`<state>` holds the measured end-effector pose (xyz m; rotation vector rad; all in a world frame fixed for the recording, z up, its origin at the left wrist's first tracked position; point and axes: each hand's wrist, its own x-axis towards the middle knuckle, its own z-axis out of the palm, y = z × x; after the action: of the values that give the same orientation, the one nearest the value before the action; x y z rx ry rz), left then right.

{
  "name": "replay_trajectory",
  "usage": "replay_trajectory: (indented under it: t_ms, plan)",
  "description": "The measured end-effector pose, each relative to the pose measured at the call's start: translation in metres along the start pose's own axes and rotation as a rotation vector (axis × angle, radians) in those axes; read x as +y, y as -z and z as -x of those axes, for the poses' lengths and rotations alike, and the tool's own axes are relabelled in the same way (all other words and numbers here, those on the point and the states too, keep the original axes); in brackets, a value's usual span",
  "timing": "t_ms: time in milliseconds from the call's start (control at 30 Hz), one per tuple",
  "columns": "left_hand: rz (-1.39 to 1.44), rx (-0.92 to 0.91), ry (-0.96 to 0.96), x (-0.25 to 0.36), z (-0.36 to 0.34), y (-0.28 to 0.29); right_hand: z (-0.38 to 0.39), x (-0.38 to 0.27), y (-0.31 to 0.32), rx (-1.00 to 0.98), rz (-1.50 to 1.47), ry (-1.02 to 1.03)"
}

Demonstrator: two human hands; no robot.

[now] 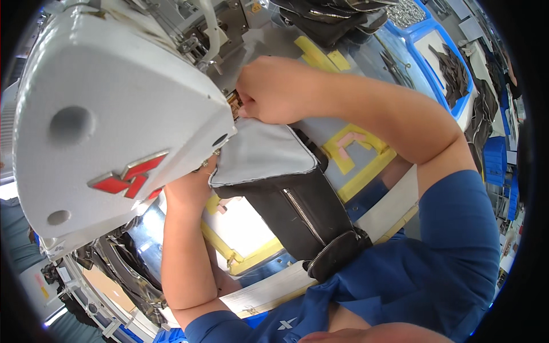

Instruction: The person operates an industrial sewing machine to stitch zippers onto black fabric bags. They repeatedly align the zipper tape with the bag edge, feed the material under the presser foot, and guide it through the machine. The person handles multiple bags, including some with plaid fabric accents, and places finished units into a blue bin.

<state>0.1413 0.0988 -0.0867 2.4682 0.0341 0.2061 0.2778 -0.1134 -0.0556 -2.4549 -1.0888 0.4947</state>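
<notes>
The operator sits at an industrial sewing machine whose white head (114, 108) fills the upper left of the head view and hides the needle area. The workpiece is a black bag panel (297, 194) with a grey lining (263, 151) turned upward and a metal zipper (303, 214) running down its dark face; it lies across the machine bed with its upper edge tucked in under the head, a position that appears to bring the seam line to the needle. The right hand (274, 88) is closed in a narrow pinch at that upper edge, just beside the presser area, apparently so that the edge is guided and held flat at the point of stitching; what lies between the fingertips is too small to identify. The left hand (191, 186) reaches up beneath the overhang of the head and touches the left side of the panel, probably to support the fabric; its fingers are mostly hidden, so its opening cannot be determined. The lower end of the panel hangs over the bed edge toward the operator's blue shirt (434, 263). Yellow tape marks (354, 154) on the work surface (366, 51) seem to serve as alignment guides. Blue bins (452, 51) holding dark cut pieces stand well apart at upper right.
</notes>
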Motion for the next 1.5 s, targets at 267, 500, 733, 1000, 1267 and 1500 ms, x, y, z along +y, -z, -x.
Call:
replay_trajectory:
  t_ms: [267,500,733,1000,1267,1500]
  plan:
    - [-0.037,0.052,-0.122,-0.003,0.000,-0.003,0.003,-0.001,0.002,-0.021,-0.027,-0.033]
    - [0.033,0.116,-0.154,-0.008,0.001,-0.010,0.005,0.000,0.005,-0.030,-0.028,-0.044]
    - [-0.014,0.051,-0.078,-0.007,0.005,-0.003,0.003,-0.001,0.002,-0.007,-0.021,-0.047]
    - [-0.526,-0.182,0.050,0.047,0.025,0.038,0.000,0.002,-0.006,0.026,-0.069,-0.038]
    - [-0.331,-0.085,-0.375,0.091,0.045,0.043,0.009,0.011,-0.002,0.022,-0.140,0.053]
    - [-0.126,-0.314,-0.321,0.078,0.033,0.017,0.010,0.008,-0.005,0.055,0.028,0.081]
